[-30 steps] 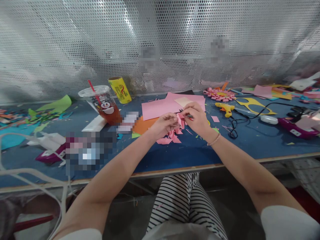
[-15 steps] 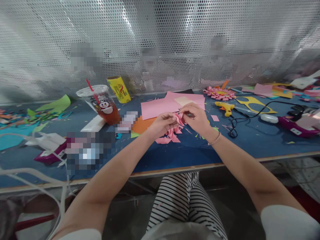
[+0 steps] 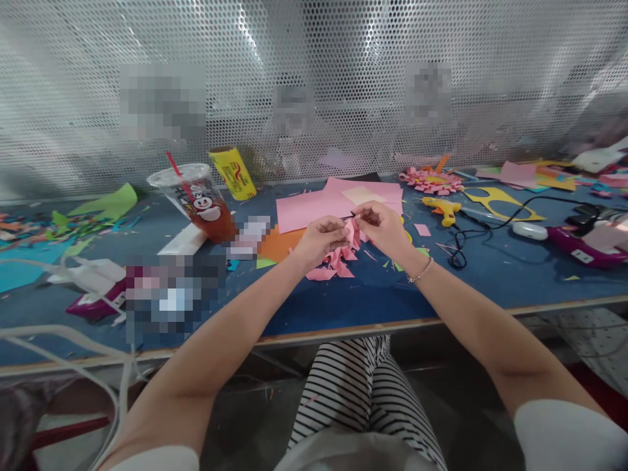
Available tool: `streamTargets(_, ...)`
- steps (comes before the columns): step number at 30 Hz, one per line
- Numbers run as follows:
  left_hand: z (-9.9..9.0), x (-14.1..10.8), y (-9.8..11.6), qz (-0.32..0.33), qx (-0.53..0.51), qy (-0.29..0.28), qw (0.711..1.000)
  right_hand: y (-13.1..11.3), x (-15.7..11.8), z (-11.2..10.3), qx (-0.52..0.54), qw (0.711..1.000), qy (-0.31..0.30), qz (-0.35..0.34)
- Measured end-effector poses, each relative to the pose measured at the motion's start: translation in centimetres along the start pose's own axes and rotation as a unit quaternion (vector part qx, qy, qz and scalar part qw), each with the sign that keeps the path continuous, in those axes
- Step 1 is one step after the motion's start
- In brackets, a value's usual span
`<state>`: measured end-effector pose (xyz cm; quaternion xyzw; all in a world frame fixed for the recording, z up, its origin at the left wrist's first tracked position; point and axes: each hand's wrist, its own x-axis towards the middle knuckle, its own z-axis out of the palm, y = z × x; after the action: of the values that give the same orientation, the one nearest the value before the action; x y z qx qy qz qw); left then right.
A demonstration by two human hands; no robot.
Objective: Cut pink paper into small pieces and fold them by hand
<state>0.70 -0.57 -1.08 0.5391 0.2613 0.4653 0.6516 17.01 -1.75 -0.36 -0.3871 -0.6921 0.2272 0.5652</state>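
Note:
Between my two hands, just above the blue table, is a small folded piece of pink paper (image 3: 351, 230). My left hand (image 3: 320, 243) is closed, its thumb and fingertips pinching the paper from the left. From the right, my right hand (image 3: 381, 226) pinches the same paper, its fingers closed. Below them lies a small pile of cut pink paper pieces (image 3: 333, 265). Behind my hands are large pink paper sheets (image 3: 304, 210), with a cream piece on top. An orange sheet (image 3: 277, 243) lies beside my left hand.
To the left stand a clear cup of red-brown drink (image 3: 206, 208) and a yellow can (image 3: 234, 173). A yellow glue gun (image 3: 442, 210) with a black cord, a pink fringed paper ring (image 3: 432, 180) and a yellow cut-out sheet (image 3: 503, 201) lie right. A perforated metal panel (image 3: 333, 78) rises behind.
My fingers have shifted slightly around the pink paper, and more of its folded shape shows between them. Both hands stay in nearly the same place.

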Motion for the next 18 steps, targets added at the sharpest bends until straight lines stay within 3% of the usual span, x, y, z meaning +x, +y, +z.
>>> streamTargets(13, 0.17, -0.04, 0.17, 0.004, 0.043, 0.021, 0.999, 0.12, 0.05, 0.38, 0.057, 0.997, 0.009, 0.056)
streamTargets(18, 0.24, -0.04, 0.18, 0.004, 0.056, 0.021, 0.998, 0.31, 0.09, 0.61, 0.080, 0.996, 0.015, 0.043)
